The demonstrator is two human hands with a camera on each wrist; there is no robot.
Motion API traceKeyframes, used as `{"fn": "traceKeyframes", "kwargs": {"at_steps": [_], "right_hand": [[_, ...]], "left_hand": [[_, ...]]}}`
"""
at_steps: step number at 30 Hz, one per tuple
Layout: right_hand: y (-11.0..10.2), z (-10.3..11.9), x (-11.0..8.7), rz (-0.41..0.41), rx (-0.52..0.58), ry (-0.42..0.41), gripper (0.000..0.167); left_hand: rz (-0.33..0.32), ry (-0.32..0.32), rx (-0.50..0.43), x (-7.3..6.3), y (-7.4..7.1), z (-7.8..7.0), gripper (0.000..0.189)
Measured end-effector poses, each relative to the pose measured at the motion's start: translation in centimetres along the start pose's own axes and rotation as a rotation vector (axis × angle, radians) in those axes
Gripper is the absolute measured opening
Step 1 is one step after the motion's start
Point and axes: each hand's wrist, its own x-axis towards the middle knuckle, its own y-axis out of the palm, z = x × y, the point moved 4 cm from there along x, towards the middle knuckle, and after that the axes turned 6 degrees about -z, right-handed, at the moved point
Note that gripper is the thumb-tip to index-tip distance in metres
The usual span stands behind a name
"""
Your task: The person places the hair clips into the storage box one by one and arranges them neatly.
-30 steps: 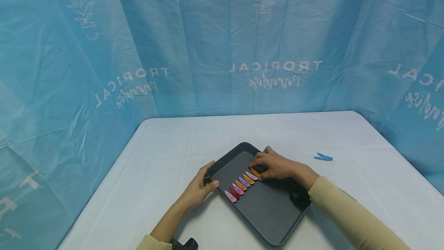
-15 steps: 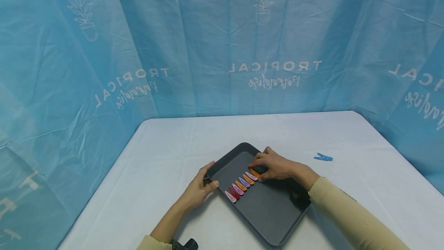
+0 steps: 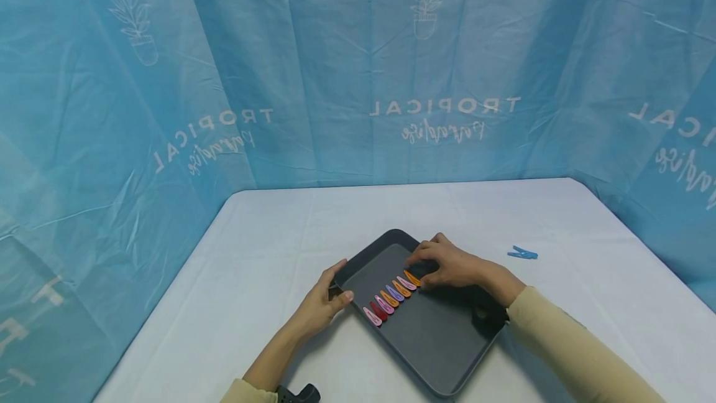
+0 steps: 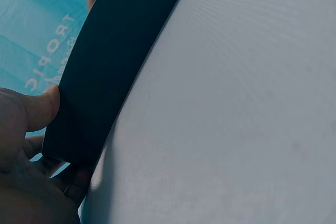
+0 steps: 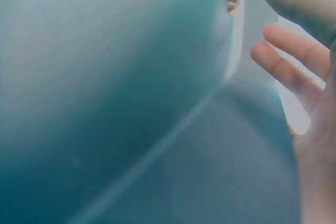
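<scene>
A dark grey baking tray (image 3: pixel 433 341) lies slantwise on the white table. Across it runs a row of several snap hair clips: a pink one (image 3: pixel 371 316) at the near end, then red, pink, orange, purple (image 3: pixel 394 293), orange and pink, with an orange hair clip (image 3: pixel 412 278) at the far end. My left hand (image 3: pixel 319 306) grips the tray's left corner, its thumb (image 4: pixel 44 109) on the rim and the other fingers against the outer wall. Close over the far orange clip is my right hand (image 3: pixel 450 264), thumb and fingers spread apart, with nothing between them.
A blue clothespin (image 3: pixel 523 253) lies on the white-covered table (image 3: pixel 268 229) right of the tray. Blue printed curtains (image 3: pixel 335 79) stand behind the table and at both sides. A black strap (image 3: pixel 299 394) sits on the left wrist.
My right hand has let go of the far orange hair clip and drawn slightly to the right, leaving the clip in the row. The left hand and tray have stayed in place.
</scene>
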Motion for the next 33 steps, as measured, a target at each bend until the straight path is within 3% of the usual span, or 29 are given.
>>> {"fn": "traceKeyframes", "kwargs": {"at_steps": [12, 19, 27, 33], "right_hand": [[-3.6, -0.2, -1.6, -0.113, 0.101, 0.066, 0.048], [-5.2, -1.2, -3.4, -0.217, 0.104, 0.113, 0.049], [-6.0, -2.9, -5.3, -0.278, 0.077, 0.137, 0.05], [-6.2, -4.6, -6.5, -0.302, 0.084, 0.243, 0.051]], "left_hand": [[0.002, -0.034, 0.019, 0.1, -0.1, 0.0, 0.067], [0.009, -0.008, 0.019, 0.1, -0.1, -0.1, 0.066], [-0.006, -0.001, 0.019, -0.1, -0.1, -0.5, 0.066], [-0.004, -0.005, 0.012, -0.1, -0.1, -0.6, 0.066]]}}
